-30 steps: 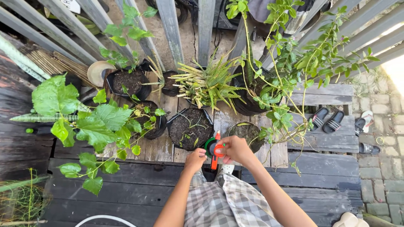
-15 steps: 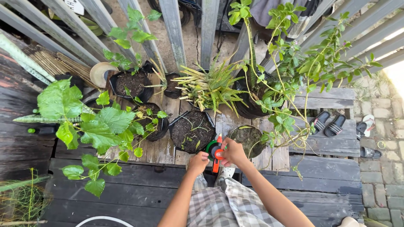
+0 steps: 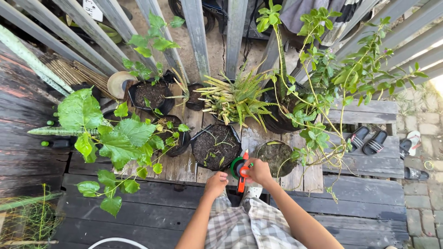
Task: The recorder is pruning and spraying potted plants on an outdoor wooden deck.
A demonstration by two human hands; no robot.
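Wide wooden deck (image 3: pixel 152 210) fills the lower view, slatted fence (image 3: pixel 198 41) running across twelve o'clock. Big leafy plant (image 3: pixel 108 143) sprawls at nine o'clock, a tall climbing shrub (image 3: pixel 323 87) up at two o'clock, a spiky plant (image 3: pixel 235 99) dead centre at twelve. Black grow bag of soil (image 3: pixel 215 146) sits just at eleven o'clock of the hands, a round pot (image 3: pixel 277 157) at one o'clock. Sandals (image 3: pixel 369 140) lie at three. Right hand (image 3: pixel 259 171) is wrapped around the orange-and-green spray nozzle (image 3: pixel 241 168), right between bag and pot. Left hand (image 3: pixel 216 183) sits curled just beside it at seven o'clock, whether it touches, cannot tell
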